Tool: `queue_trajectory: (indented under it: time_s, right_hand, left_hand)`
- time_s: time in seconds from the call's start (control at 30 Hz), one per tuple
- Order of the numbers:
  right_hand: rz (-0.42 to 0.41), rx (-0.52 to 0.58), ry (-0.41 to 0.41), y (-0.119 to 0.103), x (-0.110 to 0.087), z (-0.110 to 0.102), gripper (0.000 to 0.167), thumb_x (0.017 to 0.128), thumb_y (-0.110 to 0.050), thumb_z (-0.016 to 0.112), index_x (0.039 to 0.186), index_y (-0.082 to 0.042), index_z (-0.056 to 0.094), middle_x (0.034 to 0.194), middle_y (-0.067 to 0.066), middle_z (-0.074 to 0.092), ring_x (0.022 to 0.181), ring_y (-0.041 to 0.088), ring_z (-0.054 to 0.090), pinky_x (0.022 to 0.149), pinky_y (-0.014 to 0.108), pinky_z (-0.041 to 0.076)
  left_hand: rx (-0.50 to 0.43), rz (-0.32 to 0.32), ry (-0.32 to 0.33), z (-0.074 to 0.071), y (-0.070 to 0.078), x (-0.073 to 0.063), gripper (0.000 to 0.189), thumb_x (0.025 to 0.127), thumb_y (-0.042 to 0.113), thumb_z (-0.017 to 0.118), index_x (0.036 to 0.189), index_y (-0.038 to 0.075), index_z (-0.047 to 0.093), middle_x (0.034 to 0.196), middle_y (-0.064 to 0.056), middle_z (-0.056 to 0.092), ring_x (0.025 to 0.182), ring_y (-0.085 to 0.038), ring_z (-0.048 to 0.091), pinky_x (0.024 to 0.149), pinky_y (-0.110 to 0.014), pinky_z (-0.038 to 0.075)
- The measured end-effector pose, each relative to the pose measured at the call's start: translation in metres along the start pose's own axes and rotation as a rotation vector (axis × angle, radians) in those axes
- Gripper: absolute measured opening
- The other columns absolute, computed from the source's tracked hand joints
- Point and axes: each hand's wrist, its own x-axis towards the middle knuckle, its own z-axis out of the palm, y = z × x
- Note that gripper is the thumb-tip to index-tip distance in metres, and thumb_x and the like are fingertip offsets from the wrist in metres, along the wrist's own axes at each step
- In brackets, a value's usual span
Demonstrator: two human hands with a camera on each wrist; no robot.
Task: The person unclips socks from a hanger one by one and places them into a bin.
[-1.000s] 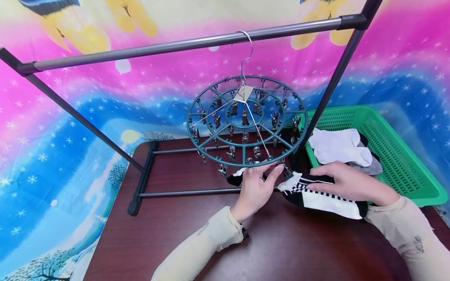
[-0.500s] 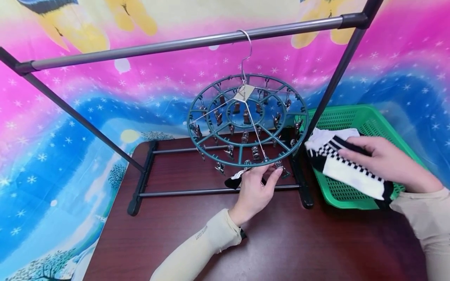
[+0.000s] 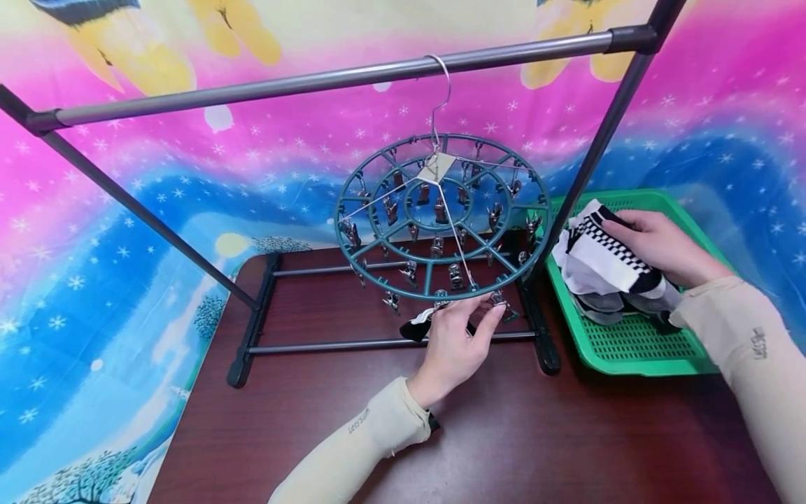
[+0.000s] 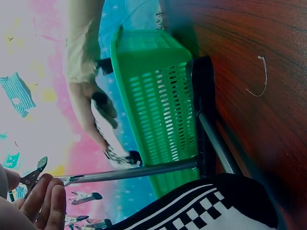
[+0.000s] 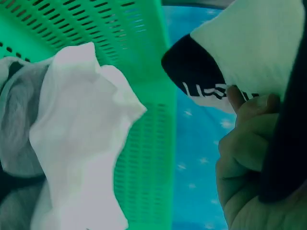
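Note:
My left hand (image 3: 452,348) pinches a metal clip (image 4: 36,177) at the near edge of the round green hanger (image 3: 429,278). Behind that hand, partly hidden, hangs a black-and-white sock (image 3: 417,326); its checkered side (image 4: 192,213) fills the bottom of the left wrist view. Over the green basket (image 3: 588,343), my right hand (image 3: 667,245) grips a second checkered black-and-white sock (image 3: 598,255). White socks (image 5: 81,139) and grey socks (image 5: 21,120) lie in the basket beneath and beside it.
The hanger hooks over the bar (image 3: 283,85) of a dark metal rack. Several more clips dangle from its rings. A rack foot (image 3: 546,350) stands close to the basket. A loose thread (image 4: 263,76) lies on the brown table (image 3: 315,420).
My right hand has carried its sock away from the hanger, rightward and up, over the basket. My left hand stays at the clip almost unmoved.

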Motion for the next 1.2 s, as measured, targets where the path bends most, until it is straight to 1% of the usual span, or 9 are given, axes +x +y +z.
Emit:
queue_trajectory:
  time_s: [0.17, 0.27, 0.33, 0.43, 0.63, 0.8, 0.97, 1.07, 1.2]
  right_hand:
    - [0.016, 0.134, -0.028, 0.009, 0.022, 0.008, 0.040, 0.110, -0.045, 0.042, 0.121, -0.010, 0.057, 0.080, -0.002, 0.069, 0.064, 0.016, 0.070, 0.059, 0.039, 0.060]
    - [0.027, 0.163, -0.051, 0.019, 0.032, 0.010, 0.042, 0.112, -0.042, 0.038, 0.133, -0.008, 0.051, 0.083, -0.005, 0.069, 0.068, 0.013, 0.071, 0.062, 0.037, 0.061]
    - [0.039, 0.129, -0.087, 0.027, 0.036, 0.011, 0.048, 0.113, -0.040, 0.035, 0.145, -0.005, 0.042, 0.088, -0.004, 0.068, 0.072, 0.012, 0.069, 0.065, 0.036, 0.060]
    - [0.055, 0.032, -0.153, 0.037, 0.040, 0.010, 0.060, 0.114, -0.036, 0.033, 0.158, 0.003, 0.023, 0.104, 0.007, 0.068, 0.081, 0.010, 0.069, 0.071, 0.033, 0.059]
    - [0.092, -0.074, -0.225, 0.052, 0.045, 0.007, 0.068, 0.114, -0.029, 0.034, 0.161, 0.009, 0.002, 0.129, 0.033, 0.059, 0.089, 0.012, 0.070, 0.075, 0.036, 0.060]
    - [0.115, -0.133, -0.246, 0.063, 0.044, 0.007, 0.070, 0.114, -0.027, 0.037, 0.159, 0.013, 0.002, 0.135, 0.045, 0.047, 0.085, 0.018, 0.071, 0.072, 0.041, 0.060]
    - [0.115, -0.183, -0.237, 0.069, 0.044, 0.009, 0.069, 0.111, -0.025, 0.047, 0.155, 0.016, 0.014, 0.126, 0.042, 0.052, 0.082, 0.023, 0.071, 0.070, 0.043, 0.060]
    - [0.093, -0.267, -0.225, 0.070, 0.044, 0.011, 0.074, 0.109, -0.029, 0.052, 0.153, 0.018, 0.016, 0.131, 0.044, 0.049, 0.092, 0.031, 0.070, 0.075, 0.044, 0.058]
    - [0.054, -0.382, -0.206, 0.072, 0.045, 0.014, 0.079, 0.105, -0.033, 0.058, 0.150, 0.020, 0.021, 0.136, 0.047, 0.046, 0.113, 0.053, 0.060, 0.090, 0.058, 0.052]
  left_hand:
    - [0.007, 0.004, -0.001, 0.000, 0.000, 0.001, 0.025, 0.103, 0.027, 0.063, 0.118, 0.009, 0.074, 0.103, -0.002, 0.079, 0.093, -0.012, 0.074, 0.084, -0.029, 0.058]
    - [0.005, 0.005, -0.003, -0.001, 0.001, 0.001, 0.024, 0.103, 0.026, 0.063, 0.117, 0.009, 0.074, 0.102, -0.001, 0.078, 0.094, -0.011, 0.074, 0.085, -0.025, 0.056]
    - [0.005, 0.005, -0.002, -0.002, 0.001, 0.002, 0.023, 0.103, 0.026, 0.063, 0.116, 0.010, 0.074, 0.102, -0.001, 0.078, 0.094, -0.012, 0.074, 0.085, -0.023, 0.056]
    - [0.002, 0.003, -0.001, -0.002, 0.000, 0.001, 0.022, 0.103, 0.025, 0.064, 0.116, 0.010, 0.074, 0.103, -0.001, 0.078, 0.094, -0.012, 0.074, 0.086, -0.024, 0.056]
    - [-0.009, 0.004, -0.001, -0.002, -0.001, 0.001, 0.023, 0.104, 0.025, 0.063, 0.118, 0.010, 0.073, 0.103, -0.002, 0.078, 0.094, -0.012, 0.074, 0.086, -0.027, 0.057]
    - [-0.003, -0.003, -0.002, -0.002, 0.000, 0.001, 0.022, 0.104, 0.025, 0.063, 0.116, 0.011, 0.074, 0.103, -0.001, 0.078, 0.094, -0.012, 0.074, 0.085, -0.026, 0.057]
    - [0.006, -0.005, -0.002, -0.002, -0.001, 0.001, 0.021, 0.104, 0.026, 0.062, 0.114, 0.012, 0.074, 0.103, -0.001, 0.078, 0.093, -0.011, 0.074, 0.084, -0.024, 0.056]
    - [0.003, -0.007, -0.004, -0.002, -0.001, 0.001, 0.021, 0.104, 0.026, 0.062, 0.115, 0.012, 0.074, 0.103, -0.001, 0.078, 0.094, -0.011, 0.074, 0.085, -0.027, 0.057]
    - [0.008, -0.011, -0.006, -0.002, -0.002, -0.001, 0.022, 0.104, 0.027, 0.062, 0.116, 0.012, 0.073, 0.104, -0.001, 0.078, 0.095, -0.011, 0.074, 0.086, -0.025, 0.057]
